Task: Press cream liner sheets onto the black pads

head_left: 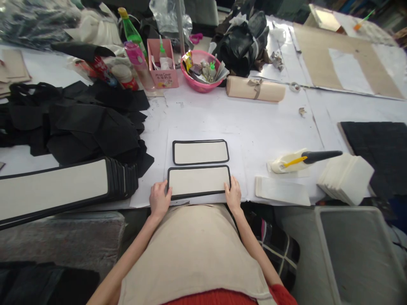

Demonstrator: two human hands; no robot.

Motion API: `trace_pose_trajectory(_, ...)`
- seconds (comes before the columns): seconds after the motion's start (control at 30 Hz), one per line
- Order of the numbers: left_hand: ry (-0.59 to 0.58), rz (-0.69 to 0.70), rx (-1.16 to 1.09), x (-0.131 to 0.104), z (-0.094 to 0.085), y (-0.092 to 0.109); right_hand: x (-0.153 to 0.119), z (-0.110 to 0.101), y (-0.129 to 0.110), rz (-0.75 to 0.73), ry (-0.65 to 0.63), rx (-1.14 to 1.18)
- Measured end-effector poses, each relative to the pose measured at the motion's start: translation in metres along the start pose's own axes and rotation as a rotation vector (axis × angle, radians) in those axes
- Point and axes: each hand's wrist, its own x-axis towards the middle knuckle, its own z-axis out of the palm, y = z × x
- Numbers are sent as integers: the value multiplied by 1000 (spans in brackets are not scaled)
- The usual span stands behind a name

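White paper covers the counter (270,127). Far to the left of the left hand (159,199) lies a big stack of long panels (63,186). Between both hands sits the near panel (199,181), pale with a black edge. Each hand's grip is loose, fingers resting on an end. The right hand (233,195) touches the right end. A second panel (200,152) lies just beyond.

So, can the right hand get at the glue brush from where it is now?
Probably yes: the right hand rests at the near panel's end, and only bare paper-covered table and a flat white strip lie toward the glue brush.
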Motion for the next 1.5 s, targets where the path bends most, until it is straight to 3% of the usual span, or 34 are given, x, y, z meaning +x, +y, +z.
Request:
trace_pose_trajectory(0.1,1,-144,-221,5,-2,4,1,-14,-14,10,51,63)
trace_pose_trajectory(0.23,-18,-379,-616,18,-8,14,18,-29,-29,129,38,243)
trace_pose_trajectory(0.37,10,-400,-759,46,-17,29,59,-34,-34,168,28,469)
trace_pose_trajectory(0.5,52,-390,-871,90,-13,42,112,-22,-34,149,4,613)
trace_pose_trajectory(0.63,63,-382,-860,133,9,46,154,-1,-38,194,-50,416)
trace_pose_trajectory(0.73,35,-386,-746,153,29,42,165,9,-41,211,-74,193)
trace_pose_trajectory(0.87,38,-409,-467,161,46,22,147,-2,-24,225,-43,79)
trace_pose_trajectory(0.97,118,-358,-353,159,47,6,112,-29,7,198,-54,-55)
trace_pose_trajectory(1.07,142,-306,-300,149,40,-1,69,-64,46,282,-23,-216)
trace_pose_trajectory(1.23,45,-91,-165,108,26,19,22,-106,93,470,95,-428)
trace_pose_trajectory(1.4,-2,210,-40,72,21,49,22,-109,101,483,60,-521)
trace_pose_trajectory(1.5,-51,340,-6,62,22,55,28,-105,98,477,33,-562)
